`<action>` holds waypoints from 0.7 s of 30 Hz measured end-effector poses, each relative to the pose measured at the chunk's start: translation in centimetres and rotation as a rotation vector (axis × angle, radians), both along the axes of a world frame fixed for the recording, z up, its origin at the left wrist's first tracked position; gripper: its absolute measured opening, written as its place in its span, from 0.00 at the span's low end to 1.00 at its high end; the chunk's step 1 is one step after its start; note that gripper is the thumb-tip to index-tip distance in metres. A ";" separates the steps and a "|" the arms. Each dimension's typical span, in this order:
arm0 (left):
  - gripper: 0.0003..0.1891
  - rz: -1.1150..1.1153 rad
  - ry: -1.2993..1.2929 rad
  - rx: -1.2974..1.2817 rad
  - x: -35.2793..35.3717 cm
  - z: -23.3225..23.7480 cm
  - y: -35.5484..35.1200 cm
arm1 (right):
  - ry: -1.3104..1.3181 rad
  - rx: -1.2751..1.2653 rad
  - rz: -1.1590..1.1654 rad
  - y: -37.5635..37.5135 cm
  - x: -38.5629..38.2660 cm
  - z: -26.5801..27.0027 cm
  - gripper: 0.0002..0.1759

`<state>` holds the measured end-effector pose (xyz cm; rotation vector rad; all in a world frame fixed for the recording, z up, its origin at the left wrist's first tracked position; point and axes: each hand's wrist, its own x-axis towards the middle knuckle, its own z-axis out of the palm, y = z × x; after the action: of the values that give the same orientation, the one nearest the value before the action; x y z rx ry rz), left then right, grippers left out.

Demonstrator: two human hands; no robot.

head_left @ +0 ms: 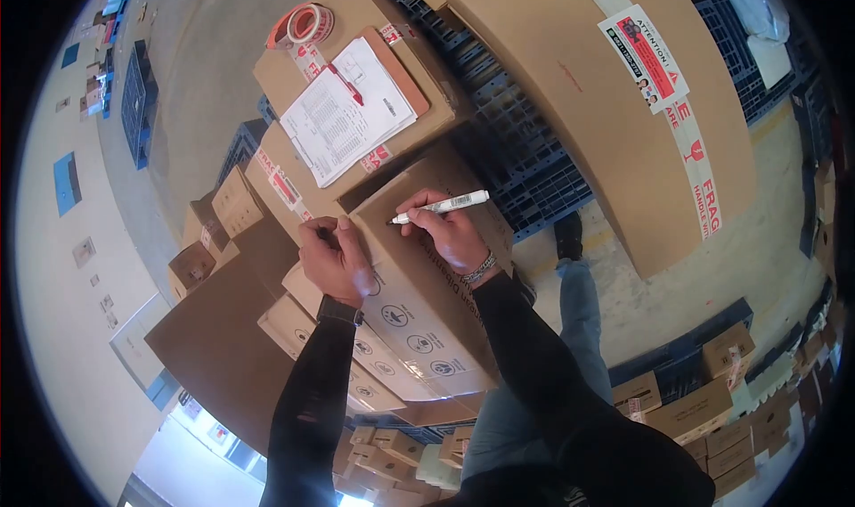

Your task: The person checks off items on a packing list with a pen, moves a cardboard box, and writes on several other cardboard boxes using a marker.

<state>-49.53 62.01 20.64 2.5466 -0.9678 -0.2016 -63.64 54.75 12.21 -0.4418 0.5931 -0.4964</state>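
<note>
My right hand (445,238) is closed around a white marker (443,207), its tip close to the top edge of a cardboard box (419,284) with printed symbols. At the left edge of that box rests my left hand (337,262), its fingers curled; whether anything is between them is hidden. Beyond the hands, a clipboard (419,102) with printed papers (343,119) and a red pen (346,85) lies on another carton (267,66). Two rolls of tape (310,24) sit near that carton's far corner.
A large carton (579,70) with fragile tape and an attention label (643,57) stands at the right. Blue pallets (539,182) lie between the cartons. Smaller boxes (690,409) are stacked at the lower right. An open flap (223,329) sticks out at the left.
</note>
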 end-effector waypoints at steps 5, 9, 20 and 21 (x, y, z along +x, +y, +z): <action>0.14 -0.020 -0.022 -0.016 -0.1 -0.1 0.0 | 0.001 -0.025 0.016 -0.8 0.1 -0.1 0.07; 0.14 -0.036 -0.014 -0.040 0.1 -0.3 0.1 | -0.057 -0.019 0.120 -1.2 -0.4 -0.9 0.08; 0.17 -0.016 -0.011 -0.112 0.2 -1.0 0.4 | -0.032 0.008 0.204 -1.0 -0.7 -2.6 0.08; 0.17 -0.018 -0.011 -0.111 0.2 -0.9 0.4 | -0.052 0.004 0.279 -1.3 -0.9 -2.6 0.08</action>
<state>-49.32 62.41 19.73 2.4418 -0.9781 -0.1360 -64.57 53.47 9.59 -0.4978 0.4729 -0.2399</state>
